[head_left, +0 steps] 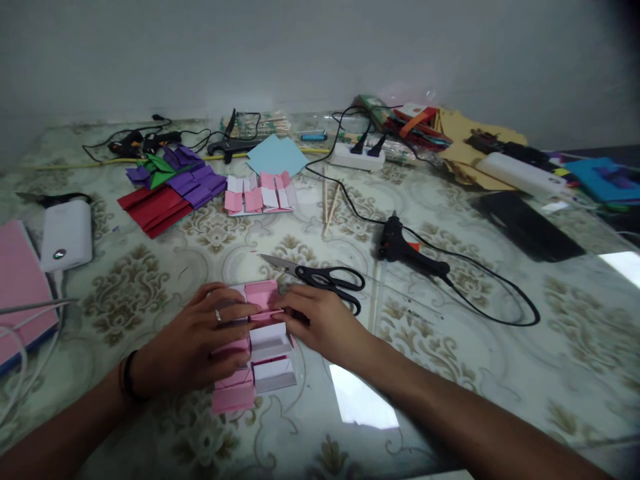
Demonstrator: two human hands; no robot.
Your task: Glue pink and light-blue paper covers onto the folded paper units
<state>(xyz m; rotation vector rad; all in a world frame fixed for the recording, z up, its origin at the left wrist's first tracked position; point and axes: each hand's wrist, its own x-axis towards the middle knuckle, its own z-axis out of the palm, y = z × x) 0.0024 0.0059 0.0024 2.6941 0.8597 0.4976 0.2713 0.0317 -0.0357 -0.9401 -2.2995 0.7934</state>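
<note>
A pink-and-white folded paper piece with several box-like sections lies on the table in front of me. My left hand, with a ring and a dark wristband, rests across its left side with fingers spread. At its upper right edge, my right hand pinches a pink fold between thumb and fingers; the fingertips partly hide it. Black-handled scissors lie just beyond my right hand. A similar pink-and-white folded piece sits farther back.
A black glue gun with its cord lies at right, near a dark phone-like slab. Behind are a white power strip, light-blue paper, purple folded paper and red folded paper. A white power bank stands left.
</note>
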